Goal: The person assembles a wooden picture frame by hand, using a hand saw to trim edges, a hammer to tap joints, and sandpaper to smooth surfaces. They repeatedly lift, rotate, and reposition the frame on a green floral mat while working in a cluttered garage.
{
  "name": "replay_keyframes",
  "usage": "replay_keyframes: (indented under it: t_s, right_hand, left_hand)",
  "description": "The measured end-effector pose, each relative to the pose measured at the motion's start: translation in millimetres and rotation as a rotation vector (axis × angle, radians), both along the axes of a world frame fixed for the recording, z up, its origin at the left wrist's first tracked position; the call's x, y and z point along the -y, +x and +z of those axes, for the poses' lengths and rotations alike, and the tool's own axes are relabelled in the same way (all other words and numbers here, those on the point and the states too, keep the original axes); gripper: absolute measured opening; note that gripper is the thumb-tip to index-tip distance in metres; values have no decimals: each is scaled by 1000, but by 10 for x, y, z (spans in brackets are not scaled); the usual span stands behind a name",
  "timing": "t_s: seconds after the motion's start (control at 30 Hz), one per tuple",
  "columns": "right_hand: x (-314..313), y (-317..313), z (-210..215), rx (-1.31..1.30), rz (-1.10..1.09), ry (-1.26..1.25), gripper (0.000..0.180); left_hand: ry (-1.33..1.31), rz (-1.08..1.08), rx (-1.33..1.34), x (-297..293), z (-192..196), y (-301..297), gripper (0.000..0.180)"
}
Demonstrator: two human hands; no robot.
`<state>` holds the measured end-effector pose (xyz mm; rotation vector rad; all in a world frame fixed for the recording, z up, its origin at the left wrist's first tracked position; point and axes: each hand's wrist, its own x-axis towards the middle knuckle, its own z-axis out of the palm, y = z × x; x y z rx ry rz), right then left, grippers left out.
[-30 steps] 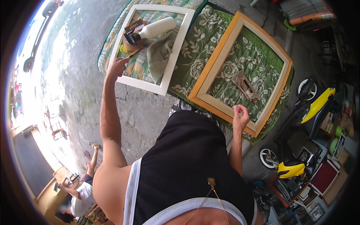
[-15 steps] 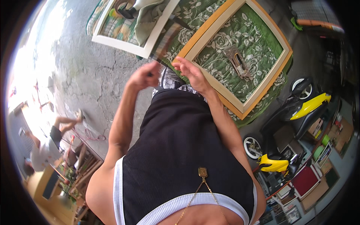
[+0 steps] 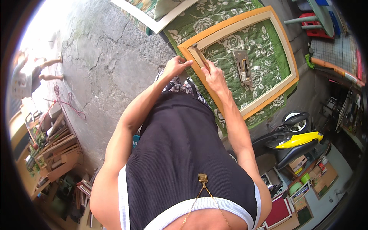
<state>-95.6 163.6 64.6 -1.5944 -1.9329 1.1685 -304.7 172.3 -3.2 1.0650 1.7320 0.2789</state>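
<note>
A wooden frame [image 3: 251,109] with an orange-brown outer edge and a pale inner band lies in front of me, slightly to the right. At its near left corner, my left hand [image 3: 176,66] grips the edge, thumb on top and the other fingers partly hidden. My right hand [image 3: 215,78] is closed round the brown handle of a hammer [image 3: 201,58]. The hammer's dark head rests over the same corner, close to my left fingertips. Inside the frame, a silver staple gun [image 3: 242,69] lies on a green floral quilt [image 3: 264,46], untouched.
A white frame [image 3: 157,25] stands at the far left of the quilt on cracked concrete. To the right are a yellow and black scooter [image 3: 295,142] and a green stool [image 3: 322,17]. Wood scraps [image 3: 57,149] are piled at left, with a person [image 3: 30,78] beyond.
The hammer has passed from my left hand to my right and come down to the frame's corner. My left hand has moved right onto the frame. The view has shifted.
</note>
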Motion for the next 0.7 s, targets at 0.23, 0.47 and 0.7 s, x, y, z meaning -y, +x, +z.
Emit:
replay_keyframes:
  t_s: [0.23,0.47,0.7]
  right_hand:
    - [-6,-38,-101,-163,70,310,55]
    - [46,-24,-134,-47,51,250,49]
    - [-25,11,-33,82,124,79,50]
  left_hand:
    - [45,68,54,-60,-124,117,59]
    - [90,102,102,-41,-358,86,56]
    - [107,72,97,-72,-369,79,55]
